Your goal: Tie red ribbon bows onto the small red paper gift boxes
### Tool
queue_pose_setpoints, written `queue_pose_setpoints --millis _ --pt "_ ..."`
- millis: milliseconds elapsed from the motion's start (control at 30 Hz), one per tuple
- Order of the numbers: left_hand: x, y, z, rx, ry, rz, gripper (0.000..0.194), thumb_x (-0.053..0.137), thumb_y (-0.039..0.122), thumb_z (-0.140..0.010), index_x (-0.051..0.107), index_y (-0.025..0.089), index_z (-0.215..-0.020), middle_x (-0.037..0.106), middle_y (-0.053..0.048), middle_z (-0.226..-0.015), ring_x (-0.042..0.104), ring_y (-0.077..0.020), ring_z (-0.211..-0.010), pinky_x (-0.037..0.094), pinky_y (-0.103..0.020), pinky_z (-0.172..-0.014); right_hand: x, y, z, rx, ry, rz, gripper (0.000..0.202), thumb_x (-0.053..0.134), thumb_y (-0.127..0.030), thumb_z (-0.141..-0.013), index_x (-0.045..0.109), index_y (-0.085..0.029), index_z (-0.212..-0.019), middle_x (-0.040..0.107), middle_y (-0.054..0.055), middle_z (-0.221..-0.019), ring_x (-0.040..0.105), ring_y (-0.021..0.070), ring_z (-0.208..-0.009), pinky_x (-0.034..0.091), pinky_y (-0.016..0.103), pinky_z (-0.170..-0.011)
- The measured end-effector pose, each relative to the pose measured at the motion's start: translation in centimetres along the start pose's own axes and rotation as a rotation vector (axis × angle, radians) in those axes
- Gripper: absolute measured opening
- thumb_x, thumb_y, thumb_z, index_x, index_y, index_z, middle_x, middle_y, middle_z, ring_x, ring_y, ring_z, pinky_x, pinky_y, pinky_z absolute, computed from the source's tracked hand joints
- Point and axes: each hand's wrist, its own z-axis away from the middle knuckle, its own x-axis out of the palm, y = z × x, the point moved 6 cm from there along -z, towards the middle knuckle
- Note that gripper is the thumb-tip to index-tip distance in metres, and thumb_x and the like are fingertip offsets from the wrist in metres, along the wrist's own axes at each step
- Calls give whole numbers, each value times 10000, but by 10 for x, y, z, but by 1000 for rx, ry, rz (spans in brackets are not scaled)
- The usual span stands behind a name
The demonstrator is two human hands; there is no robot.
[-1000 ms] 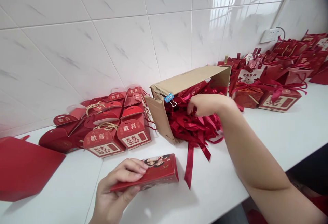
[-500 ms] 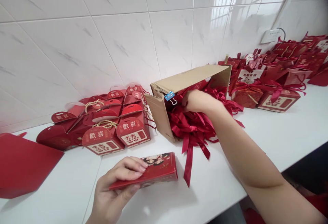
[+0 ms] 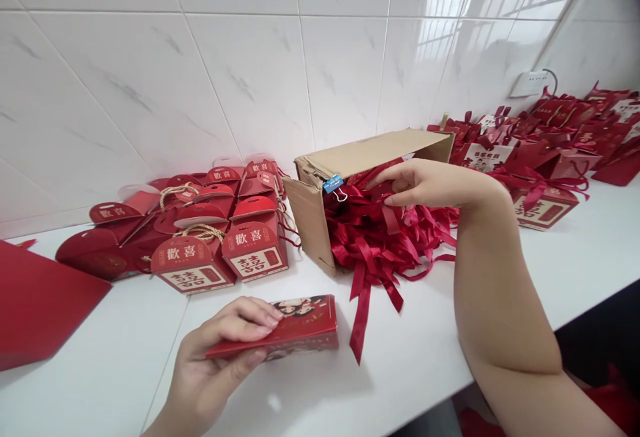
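My left hand [image 3: 225,344] is closed round a flat red box [image 3: 305,334] with a printed picture on top, held over the white table [image 3: 400,364]. A cardboard box [image 3: 313,224] lies on its side with dark red ribbons [image 3: 370,244] spilling from its opening. Over those ribbons is my right hand [image 3: 420,184], its thumb and fingers apart, fingertips at the box's mouth. Nothing shows between thumb and fingers. A blue binder clip [image 3: 333,185] grips the cardboard edge.
Red gift boxes [image 3: 255,250] with rope handles stand left of the cardboard box. More red boxes and bags [image 3: 565,137] fill the back right. A large red piece [image 3: 45,304] lies at the far left. Behind is a tiled wall [image 3: 240,84].
My right hand has drawn back to the right from deeper in the ribbons, and its fingers have spread. My left hand still holds the red box, slightly further left in view.
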Motion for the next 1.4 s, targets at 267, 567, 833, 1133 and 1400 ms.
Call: queue_pose_setpoints --millis 267,567,833,1133,1400 --pt "0 1 -1 -11 -1 -3 201 658 105 -790 728 242 -920 674 -79 -844 668 -232 -834 596 -396 -757 9 -8 -7 -47 -82 29 192 605 -331 -771 698 -212 -889 696 0 -774 621 155 -723 456 240 -630" --pt "1 4 -1 -3 11 -20 168 672 135 -794 726 240 -914 685 -69 -828 672 -219 -822 597 -369 -753 -16 6 8 115 241 245 206 558 -328 -819 737 -226 -830 713 14 -825 636 178 -723 488 295 -627" --pt "3 4 -4 0 17 -9 154 678 146 -794 729 241 -905 693 -65 -817 673 -217 -813 587 -365 -751 -26 -13 36 6 385 163 347 621 -275 -810 657 -306 -1153 724 0 -981 682 214 -876 549 347 -811" --pt "3 8 0 19 102 -62 150 679 122 -786 737 218 -886 700 -69 -805 679 -203 -791 591 -333 -737 -37 -13 49 29 570 59 178 677 -270 -778 762 -264 -934 749 16 -916 683 257 -939 554 377 -858" --pt "-3 3 2 -51 172 -164 199 651 88 -783 725 254 -864 692 -30 -801 675 -175 -786 582 -263 -707 -41 -31 59 -341 963 -221 241 715 -124 -737 754 -242 -943 751 -9 -852 710 159 -846 607 300 -827"
